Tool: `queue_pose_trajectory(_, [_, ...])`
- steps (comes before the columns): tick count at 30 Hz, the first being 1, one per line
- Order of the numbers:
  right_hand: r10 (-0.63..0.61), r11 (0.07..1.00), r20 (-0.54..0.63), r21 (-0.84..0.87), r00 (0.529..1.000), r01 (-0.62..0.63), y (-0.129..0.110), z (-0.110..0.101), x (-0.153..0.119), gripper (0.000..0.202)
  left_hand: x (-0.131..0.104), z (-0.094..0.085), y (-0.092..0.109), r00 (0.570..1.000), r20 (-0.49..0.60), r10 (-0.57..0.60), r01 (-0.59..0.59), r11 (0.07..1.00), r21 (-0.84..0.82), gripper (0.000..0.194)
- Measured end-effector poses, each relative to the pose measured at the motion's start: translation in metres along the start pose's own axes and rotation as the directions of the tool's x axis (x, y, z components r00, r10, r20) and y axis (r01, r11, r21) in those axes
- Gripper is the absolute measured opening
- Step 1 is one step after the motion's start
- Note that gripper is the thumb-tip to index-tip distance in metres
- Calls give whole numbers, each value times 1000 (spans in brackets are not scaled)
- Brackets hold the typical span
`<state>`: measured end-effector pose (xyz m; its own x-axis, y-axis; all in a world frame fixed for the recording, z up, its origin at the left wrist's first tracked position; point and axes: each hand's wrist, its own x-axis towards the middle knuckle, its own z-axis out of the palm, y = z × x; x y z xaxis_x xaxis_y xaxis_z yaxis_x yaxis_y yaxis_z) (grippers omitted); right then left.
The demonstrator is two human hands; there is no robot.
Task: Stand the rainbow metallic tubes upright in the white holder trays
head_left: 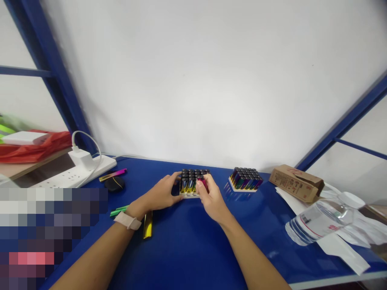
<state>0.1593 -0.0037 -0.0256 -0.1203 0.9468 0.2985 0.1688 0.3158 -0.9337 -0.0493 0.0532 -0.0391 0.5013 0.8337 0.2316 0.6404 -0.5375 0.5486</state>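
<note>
A white tray [189, 196] holding rows of black-topped, shiny lighters [190, 185] lies on the blue table in front of me. My left hand [165, 191] grips the tray's left end, thumb at the front corner and fingers around the back. A magenta lighter [202, 182] is pinched between thumb and fingers of my right hand [211, 197], at the right front of the rows. Its lower end is hidden by that hand. Behind my left wrist lie green metallic pieces [119, 210], and a gold one [148, 225] rests just below it.
To the right stands a second tray of lighters [246, 179]. Beyond it are a cardboard box [296, 183], a big water bottle [320, 219] and white paper. On the left are a power strip [72, 173], a black pouch-like item [114, 184] and a purple-gold piece [113, 175].
</note>
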Motion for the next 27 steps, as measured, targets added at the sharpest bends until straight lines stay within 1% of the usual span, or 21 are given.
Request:
queue_pose_trajectory(2, [-106, 987, -47, -127, 993, 100, -1, 1, -1, 21, 0, 0, -1, 1000, 1, 2, -2, 1000, -1, 78])
queue_pose_trajectory(4, [-227, 953, -59, -219, 972, 209, -2, 2, 0, 17, 1, 1, -2, 1000, 1, 0, 0, 1000, -1, 79])
queue_pose_trajectory(6, [-323, 914, -48, -276, 945, 298, -2, 2, 1, 15, 1, 2, -2, 1000, 1, -2, 2, 1000, -11, 81])
queue_pose_trajectory(8, [-369, 894, -31, -285, 929, 345, -1, 3, 2, 15, 0, 1, -1, 1000, -2, -5, 5, 1000, -28, 84])
queue_pose_trajectory(11, [-374, 898, -9, -252, 927, 360, 3, 6, 2, 16, -1, -3, 2, 1000, -9, 28, -28, 996, -84, 81])
queue_pose_trajectory(13, [-363, 907, 0, -231, 932, 353, 6, 10, 2, 17, 0, -6, 2, 999, 13, 48, -45, 982, -183, 74])
queue_pose_trajectory(14, [-356, 910, 2, -225, 934, 348, 8, 11, 2, 17, 1, -7, 1, 999, 29, 34, -25, 970, -243, 72])
queue_pose_trajectory(16, [-339, 918, 1, -218, 941, 331, 12, 15, 2, 16, 4, -7, -3, 998, 29, -54, 61, 947, -317, 67])
queue_pose_trajectory(18, [-321, 925, -12, -220, 947, 310, 15, 17, 3, 17, 7, -5, -6, 994, 10, -108, 106, 939, -327, 63])
queue_pose_trajectory(21, [-310, 927, -36, -234, 950, 294, 17, 19, 5, 21, 9, -2, -8, 992, 6, -127, 122, 943, -311, 63])
queue_pose_trajectory(27, [-388, 881, -24, -304, 921, 363, 17, 19, 6, 21, 10, 0, -6, 990, 11, -142, 138, 940, -313, 65])
